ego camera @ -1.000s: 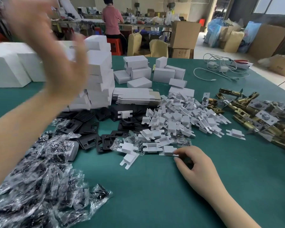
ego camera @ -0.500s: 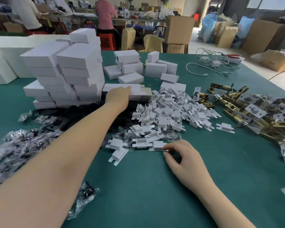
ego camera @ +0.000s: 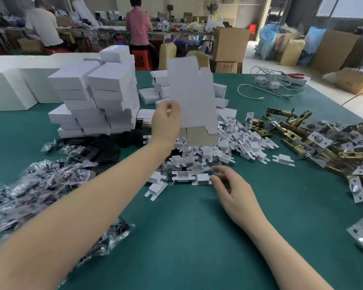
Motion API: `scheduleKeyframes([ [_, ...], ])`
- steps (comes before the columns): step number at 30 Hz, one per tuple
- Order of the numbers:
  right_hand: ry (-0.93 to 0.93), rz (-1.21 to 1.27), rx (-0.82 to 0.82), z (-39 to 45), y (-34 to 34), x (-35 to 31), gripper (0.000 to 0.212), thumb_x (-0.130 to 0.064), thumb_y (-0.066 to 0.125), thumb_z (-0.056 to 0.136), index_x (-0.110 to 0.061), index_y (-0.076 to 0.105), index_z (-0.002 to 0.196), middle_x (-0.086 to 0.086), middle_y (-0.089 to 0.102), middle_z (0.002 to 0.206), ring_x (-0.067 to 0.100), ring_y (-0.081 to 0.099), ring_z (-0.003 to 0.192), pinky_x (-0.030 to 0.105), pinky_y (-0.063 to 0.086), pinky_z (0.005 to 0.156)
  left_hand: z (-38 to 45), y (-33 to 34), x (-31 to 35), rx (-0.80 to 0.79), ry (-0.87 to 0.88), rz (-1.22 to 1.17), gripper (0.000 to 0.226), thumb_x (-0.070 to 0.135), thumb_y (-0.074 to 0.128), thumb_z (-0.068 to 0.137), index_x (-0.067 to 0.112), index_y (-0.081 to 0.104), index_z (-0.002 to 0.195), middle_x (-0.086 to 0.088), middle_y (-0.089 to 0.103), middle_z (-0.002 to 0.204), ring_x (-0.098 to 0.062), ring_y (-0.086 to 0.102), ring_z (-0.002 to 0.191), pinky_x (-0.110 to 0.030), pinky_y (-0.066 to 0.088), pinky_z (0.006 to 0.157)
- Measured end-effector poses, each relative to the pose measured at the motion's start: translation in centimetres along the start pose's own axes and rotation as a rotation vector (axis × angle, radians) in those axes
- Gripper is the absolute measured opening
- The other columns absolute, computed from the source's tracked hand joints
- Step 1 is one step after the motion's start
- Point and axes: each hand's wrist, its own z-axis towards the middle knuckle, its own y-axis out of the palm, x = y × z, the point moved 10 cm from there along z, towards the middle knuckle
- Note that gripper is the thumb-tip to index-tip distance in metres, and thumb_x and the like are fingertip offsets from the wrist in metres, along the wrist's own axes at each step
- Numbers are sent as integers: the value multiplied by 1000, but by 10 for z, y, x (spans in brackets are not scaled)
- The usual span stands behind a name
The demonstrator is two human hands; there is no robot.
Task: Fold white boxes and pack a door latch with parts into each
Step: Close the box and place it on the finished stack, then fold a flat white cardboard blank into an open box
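The left hand (ego camera: 165, 120), earlier reaching onto the pile of flat blanks, now holds one flat box blank (ego camera: 192, 95) upright above the table

Hands: two, left (ego camera: 166, 124) and right (ego camera: 232, 189)
Flat box blank held up (ego camera: 192, 95): one
People at the back: two
Red stools (ego camera: 142, 59): one
Folded boxes (ego camera: 96, 97), inserts (ego camera: 228, 141), latches (ego camera: 314, 143): too many to count

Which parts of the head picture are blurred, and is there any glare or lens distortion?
Head view: the left hand and the flat box it pinches are slightly motion-blurred, as is the right hand; the plastic bags are smeared; the window is bright, nearly washed out; the wide lens bends the table edges and stretches the forearms.
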Motion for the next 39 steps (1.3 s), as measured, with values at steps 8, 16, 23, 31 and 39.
scheduleKeyframes([
  [8,68,152,208,-4,-24,10,59,-25,64,91,-25,41,145,-18,56,107,-2,59,84,2,42,67,-97,31,-51,-172,-134,-58,18,15,51,97,16,63,111,17,69,90,-1,62,82,-17,46,68],
  [16,118,119,165,-2,-26,19,69,-23,67,90,-25,34,151,-5,51,111,16,59,82,18,43,75,-128,49,-46,-474,20,-38,85,-4,60,81,26,27,153,9,46,148,-8,43,136,-35,37,113],
  [23,160,178,109,-5,-18,22,75,-24,68,89,-28,28,153,2,50,67,7,40,52,12,33,50,-126,45,-49,-440,-79,-81,71,-9,53,89,22,35,149,-1,53,141,-18,50,130,-48,42,108],
  [31,154,316,69,-8,-15,15,79,-17,72,86,-29,30,152,-16,69,68,0,53,50,8,38,49,-127,43,-44,-394,-60,-80,65,-9,52,89,17,38,148,-1,52,143,-17,47,133,-47,37,113],
  [39,190,399,64,-10,-12,15,78,-18,73,86,-26,32,153,-2,75,96,30,69,87,31,56,75,-129,46,-40,-479,-50,-173,75,-9,50,74,22,43,141,-7,58,134,-26,51,128,-52,40,108],
])
